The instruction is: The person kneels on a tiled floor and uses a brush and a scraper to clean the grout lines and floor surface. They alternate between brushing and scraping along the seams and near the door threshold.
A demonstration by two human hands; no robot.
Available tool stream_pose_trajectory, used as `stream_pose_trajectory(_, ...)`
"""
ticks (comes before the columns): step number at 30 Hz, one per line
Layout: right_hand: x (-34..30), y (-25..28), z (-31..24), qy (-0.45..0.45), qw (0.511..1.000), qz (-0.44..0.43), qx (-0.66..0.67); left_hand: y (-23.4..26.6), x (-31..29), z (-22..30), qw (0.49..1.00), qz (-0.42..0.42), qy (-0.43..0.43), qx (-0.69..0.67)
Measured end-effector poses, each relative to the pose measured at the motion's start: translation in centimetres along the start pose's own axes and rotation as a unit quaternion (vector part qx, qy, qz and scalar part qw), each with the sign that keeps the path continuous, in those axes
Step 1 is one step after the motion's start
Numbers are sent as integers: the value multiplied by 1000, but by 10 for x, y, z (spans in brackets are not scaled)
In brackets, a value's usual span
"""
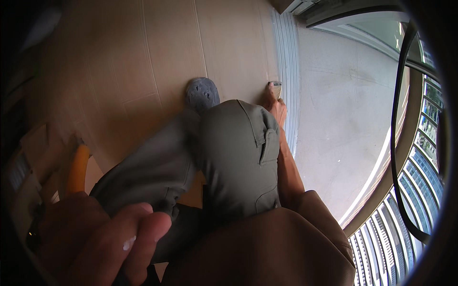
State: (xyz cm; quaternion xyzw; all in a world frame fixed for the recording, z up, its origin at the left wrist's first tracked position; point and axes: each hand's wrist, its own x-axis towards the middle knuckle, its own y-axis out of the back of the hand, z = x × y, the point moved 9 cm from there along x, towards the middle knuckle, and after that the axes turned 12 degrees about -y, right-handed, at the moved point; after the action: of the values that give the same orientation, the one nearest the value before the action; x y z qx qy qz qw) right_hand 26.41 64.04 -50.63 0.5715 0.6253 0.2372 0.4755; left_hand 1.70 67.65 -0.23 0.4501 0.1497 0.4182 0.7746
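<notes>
My left hand (112, 243) is close to the camera at the lower left, its fingers curled and a white smear on one of them. Out of that fist sticks an orange tool (78, 167) with a narrow tip; its kind is not clear. Farther off, my right hand (278, 107) reaches down beside my knee to the floor edge. Its fingers are closed on a small flat scraper-like piece (276, 88), pale with a dark end, which lies against the border of the ribbed door track (287, 62). Much of the piece is hidden by the fingers.
Tan floor planks (167, 43) spread left of the track, with my grey shoe (202, 94) on them. Right of it lies a grey balcony floor (334, 105) with a curved railing. A black cable (395, 128) hangs at the right. Blurred boxes stand far left.
</notes>
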Motion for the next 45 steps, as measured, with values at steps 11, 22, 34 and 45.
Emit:
stream_pose_trajectory(11,17,-2,-9,-55,998,-23,-3,-3,10,14,999,37,-16,36)
stream_pose_trajectory(22,10,8,-1,-67,997,-43,-14,-2,23,12,998,-30,28,47)
stream_pose_trajectory(34,11,-1,7,-133,987,-85,-34,3,20,20,999,34,-3,15)
stream_pose_trajectory(45,27,6,-18,-56,998,-22,-9,1,18,13,999,8,-10,34)
